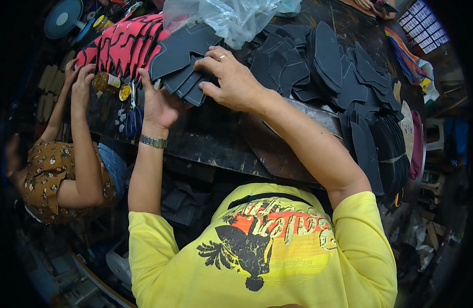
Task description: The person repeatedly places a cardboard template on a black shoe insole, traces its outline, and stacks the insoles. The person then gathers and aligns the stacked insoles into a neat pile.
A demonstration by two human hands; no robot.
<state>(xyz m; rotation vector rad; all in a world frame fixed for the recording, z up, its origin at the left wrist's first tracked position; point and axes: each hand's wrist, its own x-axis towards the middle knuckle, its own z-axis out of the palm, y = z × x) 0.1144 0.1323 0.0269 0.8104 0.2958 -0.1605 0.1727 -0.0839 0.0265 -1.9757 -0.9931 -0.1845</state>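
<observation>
Above the table, a fanned stack of black cut-out pieces [182, 69] is held between my two hands. My left hand [162, 105], a metal-band watch at its wrist, cups the stack's lower left side; its thumb points up and its other fingers are partly hidden under the pieces. From the right, my right hand [229, 77], with a ring on one finger, grips the stack's edge with curled fingers. Just left of the stack lie overlapping red pieces with black outlines [129, 43]. Blue-handled scissors [134, 120] rest beside my left wrist.
A co-worker's hands [81, 79] touch the red pieces at the left. Near them are a jar [106, 82] and a small yellow container [124, 92]. Clear plastic [229, 18] lies at the back. Piles of black pieces [323, 64] cover the table's right side. Another person's hand [382, 9] shows far right.
</observation>
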